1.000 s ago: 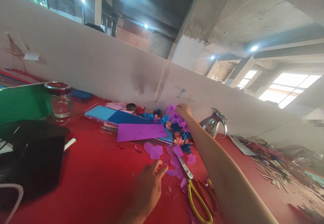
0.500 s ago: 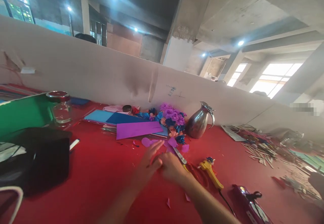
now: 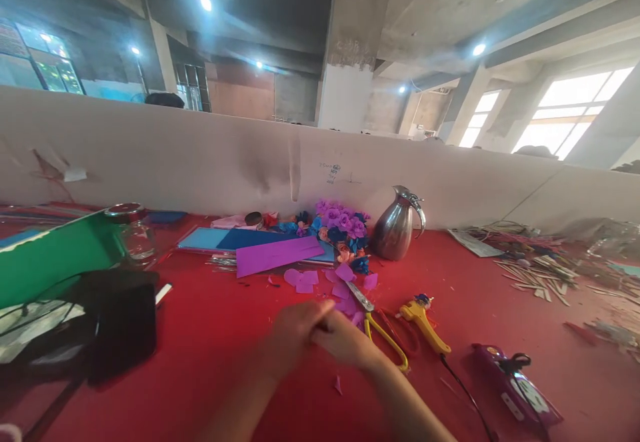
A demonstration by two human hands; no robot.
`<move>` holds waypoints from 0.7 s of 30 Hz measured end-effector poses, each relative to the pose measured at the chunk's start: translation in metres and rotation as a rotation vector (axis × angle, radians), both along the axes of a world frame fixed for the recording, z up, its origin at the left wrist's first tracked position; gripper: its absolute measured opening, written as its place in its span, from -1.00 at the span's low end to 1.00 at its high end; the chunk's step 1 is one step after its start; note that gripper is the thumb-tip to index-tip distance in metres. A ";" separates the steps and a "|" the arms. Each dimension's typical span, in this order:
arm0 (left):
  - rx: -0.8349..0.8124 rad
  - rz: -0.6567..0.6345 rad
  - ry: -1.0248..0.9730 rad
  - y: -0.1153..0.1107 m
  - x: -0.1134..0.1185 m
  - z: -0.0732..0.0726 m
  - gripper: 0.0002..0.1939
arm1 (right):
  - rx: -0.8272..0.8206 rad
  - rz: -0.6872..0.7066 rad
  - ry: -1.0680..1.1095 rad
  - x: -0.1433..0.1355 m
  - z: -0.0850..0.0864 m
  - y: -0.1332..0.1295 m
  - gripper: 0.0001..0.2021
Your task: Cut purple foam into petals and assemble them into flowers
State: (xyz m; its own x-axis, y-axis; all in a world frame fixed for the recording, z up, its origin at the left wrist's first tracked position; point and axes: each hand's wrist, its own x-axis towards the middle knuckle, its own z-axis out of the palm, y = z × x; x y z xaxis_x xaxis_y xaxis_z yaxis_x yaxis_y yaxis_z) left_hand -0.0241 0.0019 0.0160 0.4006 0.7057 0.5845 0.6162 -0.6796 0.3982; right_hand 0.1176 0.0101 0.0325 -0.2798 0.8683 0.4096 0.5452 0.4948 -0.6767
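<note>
My left hand [image 3: 296, 327] and my right hand [image 3: 346, 339] meet above the red table, fingers closed and pressed together. Whatever they may hold is hidden by the fingers. Just beyond them lie cut purple paper petals [image 3: 306, 281]. Yellow-handled scissors [image 3: 383, 335] rest right of my right hand, blades over some petals. Beside these, a yellow glue gun [image 3: 425, 325] lies on the table. A purple paper strip [image 3: 280, 256] sits on blue sheets farther back, next to a heap of purple paper flowers [image 3: 345, 219].
A steel jug [image 3: 397, 225] stands by the white partition [image 3: 210, 169]. At left are a glass jar [image 3: 137, 239], a green board [image 3: 65, 255] and a black object [image 3: 120, 325]. A purple power strip [image 3: 520, 385] and scattered wooden sticks [image 3: 537, 279] lie at right.
My left hand's fingers, stretched out before, have closed against my right hand. The camera view has levelled and tilted slightly upward.
</note>
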 end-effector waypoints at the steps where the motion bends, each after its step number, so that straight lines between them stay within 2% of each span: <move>1: -0.039 0.080 -0.048 0.004 -0.005 -0.002 -0.69 | 0.021 0.021 -0.001 0.003 0.004 0.000 -0.73; 2: -0.071 0.184 -0.101 0.007 -0.010 -0.003 -0.69 | 0.047 0.013 0.012 0.007 0.008 0.001 -0.76; 4: -0.138 0.453 -0.227 0.012 -0.018 -0.004 -0.68 | 0.076 -0.088 0.047 0.015 0.014 0.003 -0.75; 6: -0.199 0.636 -0.330 0.016 -0.024 -0.003 -0.68 | -0.029 -0.176 0.097 0.022 0.015 0.007 -0.78; 7: -0.217 0.674 -0.368 0.017 -0.026 -0.002 -0.68 | -0.125 -0.157 0.126 0.025 0.015 0.010 -0.70; 9: -0.247 0.670 -0.459 0.019 -0.028 -0.001 -0.69 | -0.280 -0.076 0.209 0.026 0.013 0.013 -0.60; 11: -0.315 0.587 -0.607 0.019 -0.026 0.002 -0.69 | -0.322 -0.004 0.336 0.023 0.012 0.014 -0.63; 13: -0.435 0.411 -0.792 0.016 -0.020 0.004 -0.66 | -0.393 0.098 0.532 0.018 0.013 0.010 -0.66; 15: -0.603 0.134 -0.940 0.009 -0.011 0.007 -0.60 | -0.574 0.262 0.772 0.011 0.015 0.005 -0.67; 17: -0.807 -0.163 -1.002 0.000 -0.001 0.008 -0.52 | -0.776 0.404 0.962 0.007 0.017 0.000 -0.66; 18: -0.907 -0.264 -1.008 -0.004 0.003 0.008 -0.50 | -0.853 0.444 1.024 0.006 0.018 -0.001 -0.67; 19: -0.992 -0.314 -1.003 -0.008 0.007 0.008 -0.49 | -0.909 0.466 1.064 0.005 0.019 -0.002 -0.67; 21: -1.104 -0.288 -0.981 -0.012 0.010 0.008 -0.51 | -0.981 0.493 1.096 0.005 0.020 -0.004 -0.68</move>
